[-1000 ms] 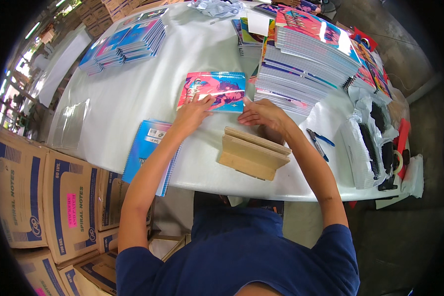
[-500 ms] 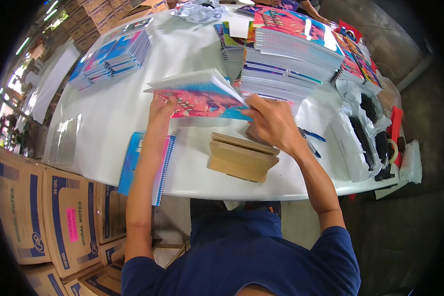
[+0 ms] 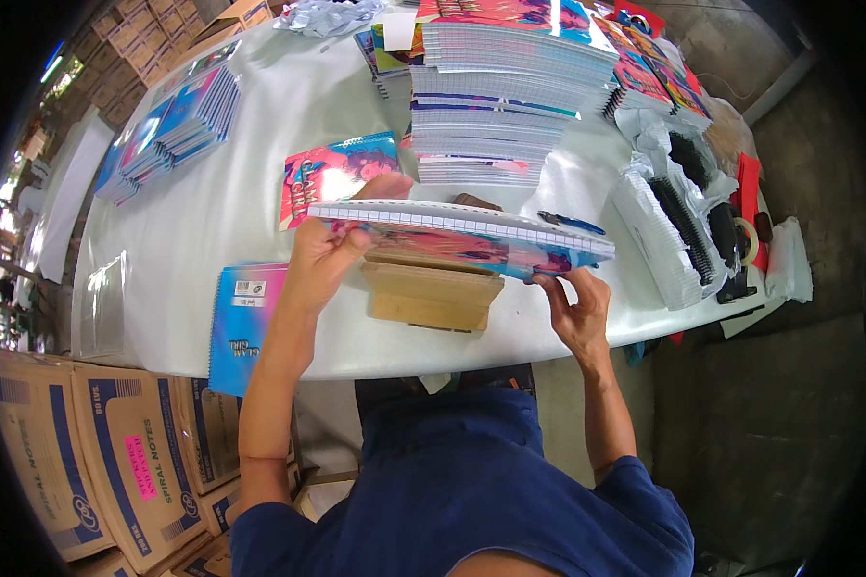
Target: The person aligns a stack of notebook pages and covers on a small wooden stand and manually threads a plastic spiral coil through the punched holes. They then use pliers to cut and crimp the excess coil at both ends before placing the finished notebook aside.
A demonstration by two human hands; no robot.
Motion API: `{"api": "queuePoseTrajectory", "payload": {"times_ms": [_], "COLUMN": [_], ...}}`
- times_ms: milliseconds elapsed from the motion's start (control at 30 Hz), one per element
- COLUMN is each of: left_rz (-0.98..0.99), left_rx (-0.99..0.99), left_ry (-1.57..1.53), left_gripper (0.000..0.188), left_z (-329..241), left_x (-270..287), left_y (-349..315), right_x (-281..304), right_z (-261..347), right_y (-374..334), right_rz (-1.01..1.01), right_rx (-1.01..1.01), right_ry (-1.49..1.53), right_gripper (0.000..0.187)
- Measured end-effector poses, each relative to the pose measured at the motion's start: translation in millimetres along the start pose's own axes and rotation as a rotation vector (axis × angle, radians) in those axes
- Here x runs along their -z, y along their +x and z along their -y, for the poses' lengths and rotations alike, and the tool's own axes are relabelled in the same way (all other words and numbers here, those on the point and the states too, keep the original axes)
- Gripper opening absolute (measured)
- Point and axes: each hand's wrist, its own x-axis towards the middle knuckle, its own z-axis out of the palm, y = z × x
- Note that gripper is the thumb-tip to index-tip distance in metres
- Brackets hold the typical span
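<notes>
Pink-blue notebook [image 3: 462, 245] now nearer, partly hiding cardboard block [image 3: 433, 298], so handled mid-air: left hand [image 3: 325, 262] clamped on left end; right hand [image 3: 579, 313] fingers curled at right corner, hold unclear.

notebook block [image 3: 471, 228] is held raised at near centre, gripped at left end and near-right edge. long axis set left-right, right end slightly nearer. pink-and-blue cover tilted toward near side, white grid pages seen almost edge-on, punched holes along far edge.

One held notebook [image 3: 467, 227], one cardboard block [image 3: 431, 296], one pink box label [image 3: 140, 468].
</notes>
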Motion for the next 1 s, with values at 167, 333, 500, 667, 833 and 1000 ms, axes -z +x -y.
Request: {"api": "queuePoseTrajectory", "payload": {"times_ms": [167,333,500,667,833,1000], "left_rz": [0.129,-0.018,-0.205,-0.301,-0.431,-0.546], "left_rx": [-0.024,0.058,0.195,0.265,0.102,0.091], "left_ry": [0.03,0.075,-0.081,-0.002,0.076,0.215], "left_gripper": [0.053,0.071,0.109,0.117,0.115,0.106], "left_z": [-8,24,88,81,55,33], "left_x": [-2,-2,-3,11,27,29], "left_y": [1,-15,-70,-83,-75,-70], "right_x": [-11,-34,-57,-24,97,110], "right_z": [-13,-34,-28,-43,-174,-259], "right_y": [-13,-40,-46,-5,97,94], "right_rz": [0.005,0.034,0.29,0.383,-0.215,0.067], "right_rx": [-0.101,-0.171,-0.146,0.054,-0.286,-0.393], "right_ry": [0.189,0.113,-0.228,-0.2,-0.746,-1.03], "right_gripper": [0.014,0.022,0.035,0.041,0.018,0.017]}}
